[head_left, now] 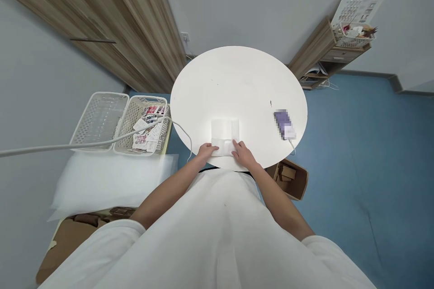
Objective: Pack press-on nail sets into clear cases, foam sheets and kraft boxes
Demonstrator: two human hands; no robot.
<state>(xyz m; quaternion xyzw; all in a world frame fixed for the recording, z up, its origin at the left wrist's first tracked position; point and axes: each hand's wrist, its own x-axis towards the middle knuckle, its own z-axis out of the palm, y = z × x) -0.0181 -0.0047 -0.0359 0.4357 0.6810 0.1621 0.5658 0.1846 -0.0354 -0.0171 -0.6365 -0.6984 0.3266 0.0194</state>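
Observation:
A thin white sheet (225,129), which looks like packing foam, lies flat at the near edge of the round white table (237,76). Its near part is folded over into a band with a small raised patch in it; what is inside cannot be made out. At the band's left end, my left hand (205,151) is closed, thumb and fingers pinching the edge. My right hand (244,154) grips the band's right end, the index finger on top and the thumb lower down. Both forearms reach in from below.
A phone (283,122) with a cable lies on the table's right side. Leftward stand two white baskets (96,119), one holding packaged cards (147,133), above a stack of white sheets (108,183). A cable (84,144) crosses there. An open box (300,180) stands below right.

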